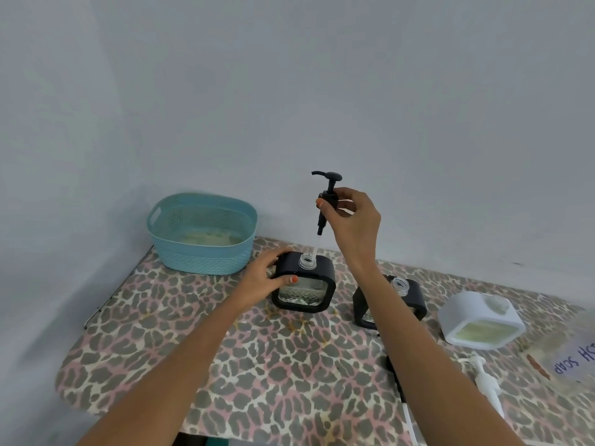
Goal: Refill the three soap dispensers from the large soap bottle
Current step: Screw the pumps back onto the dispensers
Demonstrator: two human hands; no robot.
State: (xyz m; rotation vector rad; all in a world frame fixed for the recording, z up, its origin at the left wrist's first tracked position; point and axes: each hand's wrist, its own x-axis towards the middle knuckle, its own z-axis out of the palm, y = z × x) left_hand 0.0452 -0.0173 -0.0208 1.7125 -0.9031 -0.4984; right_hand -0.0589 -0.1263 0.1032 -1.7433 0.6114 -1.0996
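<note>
A black-framed soap dispenser (304,286) stands upright near the middle of the worktop (225,365), which wears a leopard-print cover. Its body is square with rounded corners, a clear patterned window set in the black frame, and a clear threaded neck open at the top. A low level of pale liquid shows through the window. The left hand (262,281) grasps the dispenser's left side, thumb on the front edge. The right hand (349,220) pinches the collar of a black pump (326,201) lifted above the neck; the pump's clear tube hangs down with its end still inside the opening.

Just to the right stands a second black dispenser (407,299), also open-necked, partly hidden by the right forearm. Further right sits a white dispenser (481,320) with yellowish liquid inside, and a white pump (484,381) lies on the worktop in front of it. A teal basket (203,233) rests at the back left corner against the wall.
</note>
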